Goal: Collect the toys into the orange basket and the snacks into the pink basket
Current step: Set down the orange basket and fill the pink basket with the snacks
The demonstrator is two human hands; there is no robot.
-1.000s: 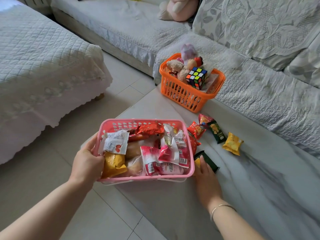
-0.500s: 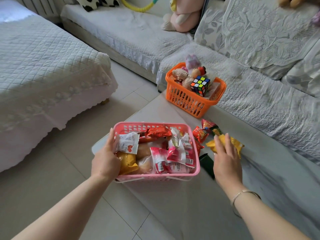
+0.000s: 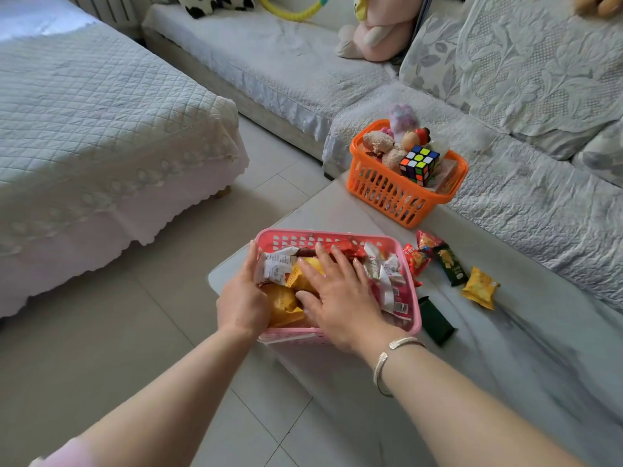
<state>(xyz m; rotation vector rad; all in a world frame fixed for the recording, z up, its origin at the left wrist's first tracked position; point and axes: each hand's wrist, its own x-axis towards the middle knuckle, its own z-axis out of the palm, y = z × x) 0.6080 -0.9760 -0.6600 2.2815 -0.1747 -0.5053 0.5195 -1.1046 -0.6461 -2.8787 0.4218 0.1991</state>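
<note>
Since half a second ago, the right hand [image 3: 340, 298] has moved from the loose packets on the table to over the pink basket [image 3: 409, 291], bringing a yellow snack packet [image 3: 303, 274] with it. It now lies flat on the heap, fingers spread and straight, pressing that packet down among the others, probably so the full pile settles and nothing slides out.

The left hand [image 3: 244, 298] grips the basket's left rim, thumb inside and fingers curled round the edge, likely steadying it against the push.

To the right of the pink basket, five snacks remain on the table [image 3: 505, 365]: two red packets [image 3: 416, 259] just beside its far right corner, a dark green packet [image 3: 450, 266] and another yellow packet [image 3: 480, 287] further right, and a dark green box [image 3: 435, 320] just beside its near right corner.

Beyond the pink basket, near the sofa [image 3: 556, 214], stands the orange basket [image 3: 401, 193], holding a puzzle cube [image 3: 419, 163] and small plush toys [image 3: 381, 144].
</note>
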